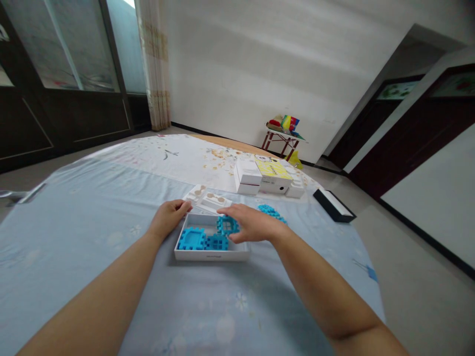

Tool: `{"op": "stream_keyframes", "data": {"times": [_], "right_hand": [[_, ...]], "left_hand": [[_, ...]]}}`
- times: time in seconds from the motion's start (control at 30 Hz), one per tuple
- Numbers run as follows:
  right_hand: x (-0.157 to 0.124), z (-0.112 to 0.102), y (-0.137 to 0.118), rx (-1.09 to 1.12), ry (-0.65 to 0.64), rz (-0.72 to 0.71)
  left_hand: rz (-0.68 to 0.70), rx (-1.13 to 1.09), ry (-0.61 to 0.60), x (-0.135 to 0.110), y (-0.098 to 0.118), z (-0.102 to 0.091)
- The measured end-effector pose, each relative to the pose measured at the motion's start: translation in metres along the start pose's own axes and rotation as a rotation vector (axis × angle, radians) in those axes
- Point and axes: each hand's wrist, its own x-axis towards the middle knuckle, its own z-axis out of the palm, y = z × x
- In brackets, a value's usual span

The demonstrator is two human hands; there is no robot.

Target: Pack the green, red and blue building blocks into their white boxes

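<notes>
A shallow white box (213, 255) sits in front of me on the table, with blue interlocking toy panels inside. One solid blue panel (192, 239) lies at its left, beside a blue lattice panel (217, 242). My right hand (249, 221) holds another blue window panel (227, 225) between thumb and fingers, over the box's right part. My left hand (170, 216) is closed at the far left corner of the box; what its fingertips grip is hidden. Just behind the box lies a white molded insert (210, 199) with rounded recesses.
More blue pieces (271, 212) lie right of the box, behind my right wrist. Farther back stand a white box (248, 177), a yellow-and-white box (273, 174) and a small white box (295, 188). A black open box (334, 205) lies near the table's right edge.
</notes>
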Motion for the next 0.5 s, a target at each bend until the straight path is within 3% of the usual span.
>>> {"op": "stream_keyframes", "data": {"times": [0.33, 0.5], "right_hand": [[0.013, 0.003, -0.011, -0.069, -0.166, 0.024], [0.016, 0.011, -0.005, 0.128, -0.216, 0.052]], "left_hand": [[0.01, 0.007, 0.005, -0.001, 0.0, 0.0], [0.008, -0.008, 0.008, -0.001, 0.001, -0.001]]}}
